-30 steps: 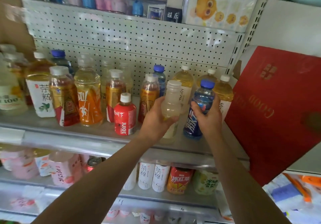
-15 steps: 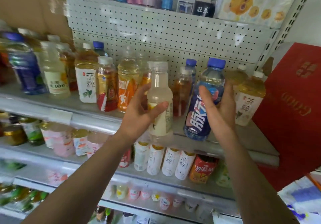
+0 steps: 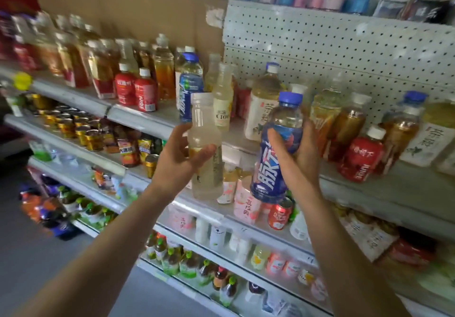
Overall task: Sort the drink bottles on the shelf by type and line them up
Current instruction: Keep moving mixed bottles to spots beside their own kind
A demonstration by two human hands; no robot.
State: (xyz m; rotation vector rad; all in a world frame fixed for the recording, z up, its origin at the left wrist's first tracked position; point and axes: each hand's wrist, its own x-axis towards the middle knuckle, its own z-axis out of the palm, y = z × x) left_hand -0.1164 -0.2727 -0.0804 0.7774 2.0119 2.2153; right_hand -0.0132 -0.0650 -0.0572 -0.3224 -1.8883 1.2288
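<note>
left hand (image 3: 182, 161): fingers closed round pale bottle (image 3: 205, 149), now lifted off shelf (image 3: 384, 193)
right hand (image 3: 295, 159): fingers gripping blue bottle (image 3: 275, 154), likewise lifted
meaning: both ready for regrouping leftward

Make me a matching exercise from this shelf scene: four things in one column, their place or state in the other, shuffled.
Things:
1. pale cloudy bottle
2. blue-label bottle
3. red juice bottle
4. red can

Places:
A. standing on the shelf at the right, white cap
B. in the grip of the right hand
C. on the lower shelf, below the held bottles
D. in the grip of the left hand

Pairs: 1-D, 2-B, 3-A, 4-C
</note>
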